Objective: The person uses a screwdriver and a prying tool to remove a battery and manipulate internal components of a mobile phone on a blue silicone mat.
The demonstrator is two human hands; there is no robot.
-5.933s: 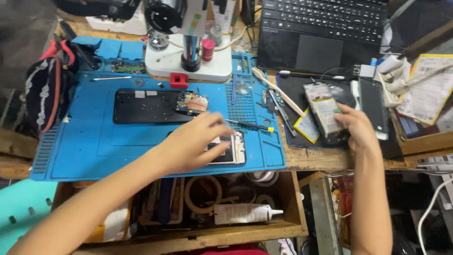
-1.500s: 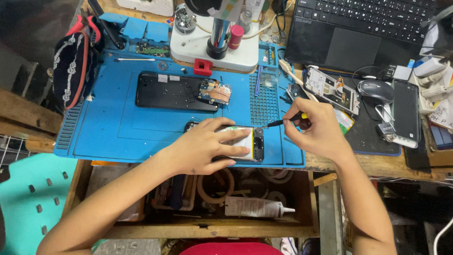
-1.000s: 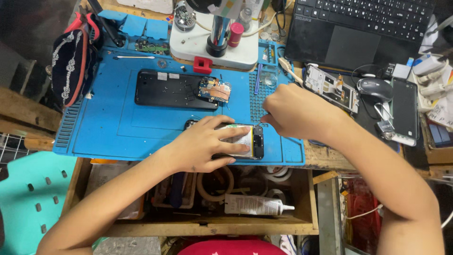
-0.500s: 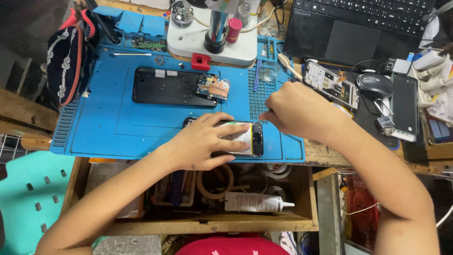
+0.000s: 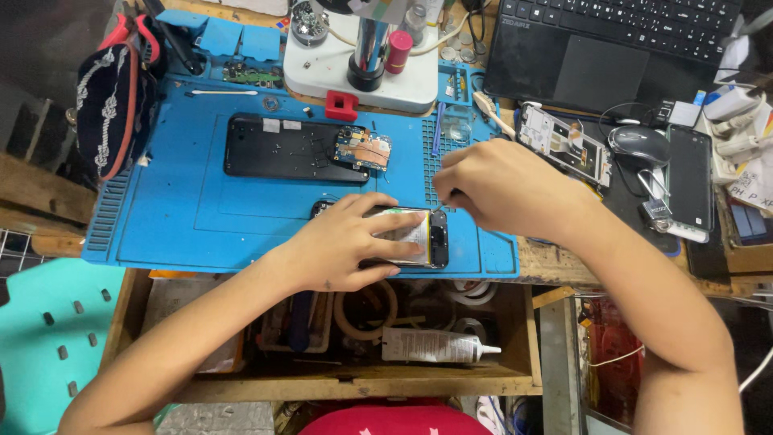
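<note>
An opened phone lies at the front edge of the blue work mat. My left hand rests flat on it and pins it down, covering most of its body. My right hand hovers just right of the phone, fingers closed on a thin tool whose tip touches the phone's upper right corner. Most of the tool is hidden inside the fist. Farther back on the mat lies a second black phone with a small circuit board at its right end.
A microscope base stands at the back of the mat; a laptop sits back right. Right of the mat are a bare phone frame, a mouse and a dark phone. An open drawer below holds a glue tube.
My right hand picked up a thin tool and moved left from the bench's right side to the phone's upper right corner. The left hand stayed pressed on the phone.
</note>
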